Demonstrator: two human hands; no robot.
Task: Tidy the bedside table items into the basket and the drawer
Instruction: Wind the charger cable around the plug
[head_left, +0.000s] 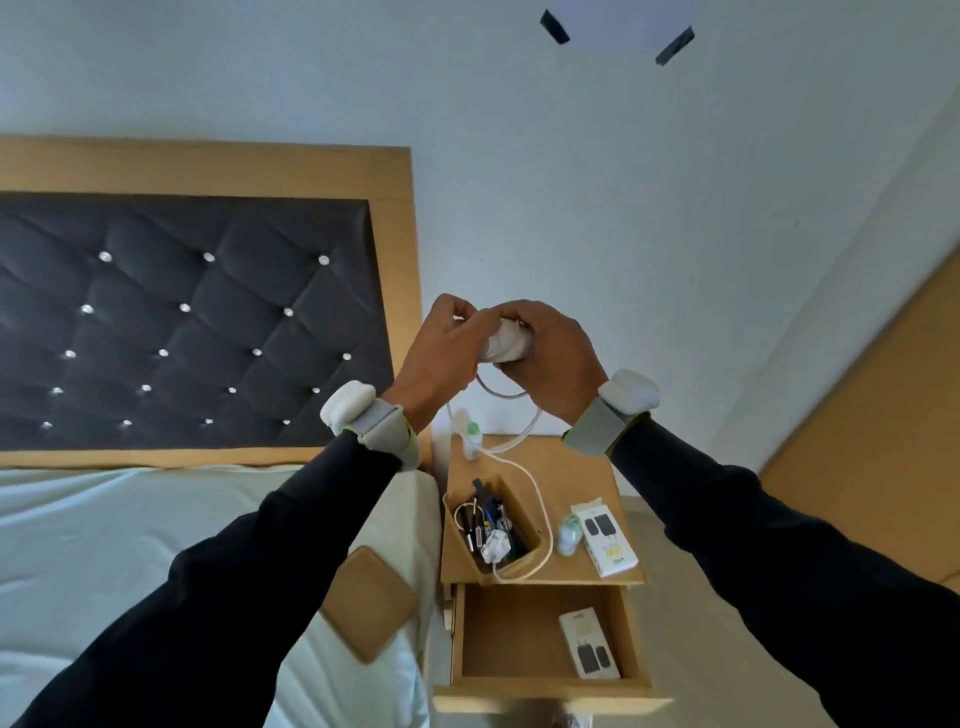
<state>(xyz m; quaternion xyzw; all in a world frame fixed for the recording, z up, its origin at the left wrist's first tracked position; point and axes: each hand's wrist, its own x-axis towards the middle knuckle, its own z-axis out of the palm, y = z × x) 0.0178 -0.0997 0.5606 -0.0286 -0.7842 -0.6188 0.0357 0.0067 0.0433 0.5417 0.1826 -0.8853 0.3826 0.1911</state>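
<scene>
Coiling cable (524, 470) | both hands, left (441, 353) and right (550, 348), clenched on its white bundle, raised over the table (597, 569) | I judged the trailing loop around the basket (540, 558) could snag, tipping it.

A pale wall (623, 182) fills the upper view, with a taped white sheet (618, 26) near the top edge. At left a wood-framed headboard (208, 166) with dark tufted, studded padding stands above a bed (104, 545) under a light sheet. A wooden panel (883, 415) slants at right.
</scene>
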